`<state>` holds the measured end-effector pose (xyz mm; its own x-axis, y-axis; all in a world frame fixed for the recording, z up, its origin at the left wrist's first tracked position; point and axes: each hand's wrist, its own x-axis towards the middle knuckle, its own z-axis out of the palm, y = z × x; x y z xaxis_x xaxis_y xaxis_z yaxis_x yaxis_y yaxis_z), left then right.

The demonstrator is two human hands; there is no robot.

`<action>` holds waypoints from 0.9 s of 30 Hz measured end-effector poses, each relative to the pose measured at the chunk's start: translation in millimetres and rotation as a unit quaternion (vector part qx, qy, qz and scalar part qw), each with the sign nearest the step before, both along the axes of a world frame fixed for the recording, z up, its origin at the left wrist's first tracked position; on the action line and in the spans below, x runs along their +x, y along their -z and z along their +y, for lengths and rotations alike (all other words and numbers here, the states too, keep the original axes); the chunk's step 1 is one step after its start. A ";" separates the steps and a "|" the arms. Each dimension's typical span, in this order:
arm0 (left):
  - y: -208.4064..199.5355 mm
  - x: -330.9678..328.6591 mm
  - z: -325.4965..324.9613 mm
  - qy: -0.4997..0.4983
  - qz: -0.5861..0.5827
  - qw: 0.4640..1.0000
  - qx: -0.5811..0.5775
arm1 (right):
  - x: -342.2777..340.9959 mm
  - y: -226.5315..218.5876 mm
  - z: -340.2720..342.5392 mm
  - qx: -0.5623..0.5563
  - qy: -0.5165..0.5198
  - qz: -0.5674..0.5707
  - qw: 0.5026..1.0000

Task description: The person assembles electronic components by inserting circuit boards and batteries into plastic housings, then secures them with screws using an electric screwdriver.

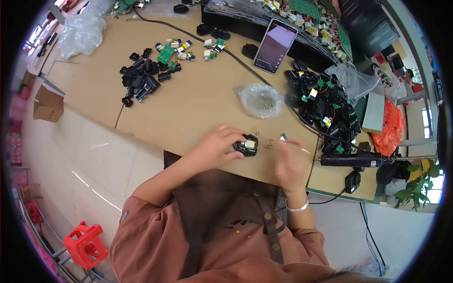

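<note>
A small electronics assembly workshop — a cardboard-covered workbench (pixel 188 104) strewn with black plastic housings (pixel 141 78), green circuit boards (pixel 166 54), a bag of screws (pixel 261 100) and an electric screwdriver (pixel 351 161).

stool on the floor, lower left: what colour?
Red. The plastic stool shows clearly in the head view, standing on the pale floor.

Bright, even daylight comes from windows at the far edges; shadows are soft. Fisheye bending darkens the rim, and the right hand (pixel 291 162) blurs.
</note>
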<state>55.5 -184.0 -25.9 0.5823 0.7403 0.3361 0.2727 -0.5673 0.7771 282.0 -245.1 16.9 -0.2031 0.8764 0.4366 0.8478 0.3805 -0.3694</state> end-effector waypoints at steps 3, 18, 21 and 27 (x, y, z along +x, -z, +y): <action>-2.1 1.5 -9.6 -0.019 -0.001 1.000 0.025 | 53.6 -0.2 -24.1 0.359 0.265 0.150 0.882; -30.2 -135.6 93.4 -0.363 0.256 0.878 0.178 | 114.5 1.5 -19.9 0.181 0.249 0.520 0.796; -25.8 -135.1 102.6 -0.307 0.288 0.877 0.230 | 103.4 -2.3 -15.8 0.223 0.230 0.497 0.807; -27.9 -58.6 46.3 -0.281 0.129 0.950 -0.053 | 60.9 -20.8 15.5 0.151 -0.027 0.695 0.702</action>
